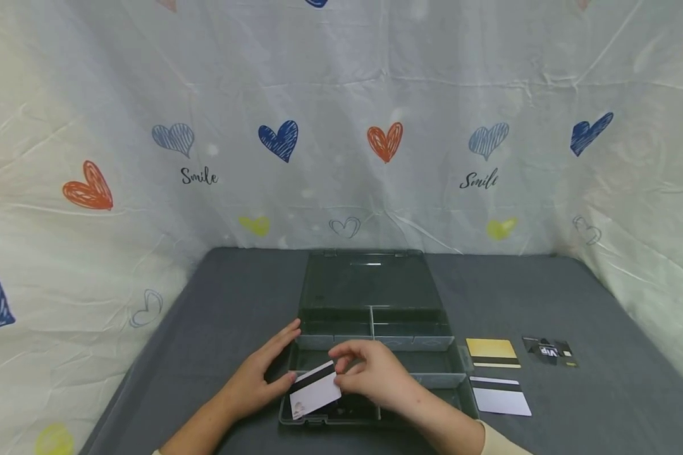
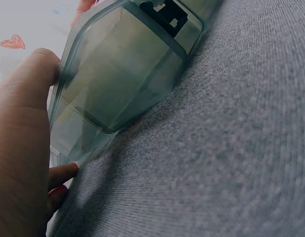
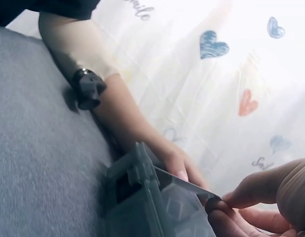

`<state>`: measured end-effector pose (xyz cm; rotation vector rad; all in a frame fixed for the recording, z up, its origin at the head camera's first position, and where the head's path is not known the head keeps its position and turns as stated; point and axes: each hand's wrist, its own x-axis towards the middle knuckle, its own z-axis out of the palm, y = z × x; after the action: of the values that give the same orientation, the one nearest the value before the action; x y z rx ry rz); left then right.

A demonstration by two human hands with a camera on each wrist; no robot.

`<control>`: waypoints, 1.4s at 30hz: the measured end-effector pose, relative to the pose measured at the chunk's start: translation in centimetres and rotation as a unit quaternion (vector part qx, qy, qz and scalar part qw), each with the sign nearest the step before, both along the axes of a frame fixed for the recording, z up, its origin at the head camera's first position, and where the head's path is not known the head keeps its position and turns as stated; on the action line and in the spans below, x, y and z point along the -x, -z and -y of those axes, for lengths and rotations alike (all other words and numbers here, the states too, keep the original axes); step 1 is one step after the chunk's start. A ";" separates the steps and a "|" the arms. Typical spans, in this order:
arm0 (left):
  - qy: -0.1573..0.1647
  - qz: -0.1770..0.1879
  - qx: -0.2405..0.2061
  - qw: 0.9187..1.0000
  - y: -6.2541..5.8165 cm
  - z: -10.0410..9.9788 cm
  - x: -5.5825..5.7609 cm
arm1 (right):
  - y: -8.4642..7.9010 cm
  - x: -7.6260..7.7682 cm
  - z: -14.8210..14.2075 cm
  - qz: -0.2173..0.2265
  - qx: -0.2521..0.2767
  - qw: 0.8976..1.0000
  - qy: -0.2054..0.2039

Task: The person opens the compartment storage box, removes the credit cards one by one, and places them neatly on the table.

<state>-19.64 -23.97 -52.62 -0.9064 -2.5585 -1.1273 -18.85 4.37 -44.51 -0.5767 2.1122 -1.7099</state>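
A white card with a black stripe [image 1: 315, 393] slants over the front left compartment of a dark translucent divided box [image 1: 427, 362]. My right hand [image 1: 375, 376] pinches the card's right edge between thumb and fingers; in the right wrist view the card shows edge-on at the fingertips. Along the box's left side rests my left hand [image 1: 256, 382], fingers extended and thumb at the rim, close to the card's left edge. In the left wrist view that thumb [image 2: 31, 94] lies against the box wall. What lies under the card is partly hidden.
Right of the box lie a gold card [image 1: 493, 351], a black card marked VIP [image 1: 549, 351] and another white striped card [image 1: 501, 398]. The box's lid [image 1: 370, 281] is raised at the back. A heart-printed curtain [image 1: 341, 189] surrounds the grey table [image 1: 245, 284].
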 end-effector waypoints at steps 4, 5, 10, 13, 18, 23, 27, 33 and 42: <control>0.002 -0.005 -0.006 1.000 0.1 0.0 0.0 | -0.1 0.1 -1.3 0.008 0.008 1.000 0.002; 0.002 -0.007 -0.007 1.000 0.1 -0.1 0.0 | -0.2 0.2 -1.7 0.010 0.007 1.000 0.000; 0.003 -0.011 -0.006 1.000 0.1 -0.1 0.0 | -0.5 0.4 -3.9 0.025 0.006 1.000 -0.009; 0.001 -0.006 -0.003 1.000 0.0 0.0 0.0 | -0.7 0.4 -5.2 0.046 0.016 0.999 -0.008; 0.002 -0.007 -0.003 1.000 -0.1 0.1 0.0 | -1.2 0.4 -7.1 0.067 0.021 0.997 -0.008; 0.007 -0.006 -0.005 1.000 -0.1 0.0 0.0 | -1.5 0.3 -8.5 0.077 0.029 0.997 -0.009; 0.012 -0.002 -0.006 1.000 -0.1 -0.1 0.0 | -1.7 0.3 -9.5 0.079 0.030 0.996 0.004; 0.008 0.006 -0.003 1.000 0.0 0.0 -0.1 | -2.3 0.9 -11.0 0.073 0.023 0.997 -0.012; 0.007 0.010 0.002 1.000 -0.1 0.0 -0.1 | -3.9 1.7 -14.7 0.055 -0.032 0.997 -0.037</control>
<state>-19.51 -24.00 -52.55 -0.9193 -2.5759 -1.1397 -20.53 19.05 -40.56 -0.5240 2.0355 -1.5902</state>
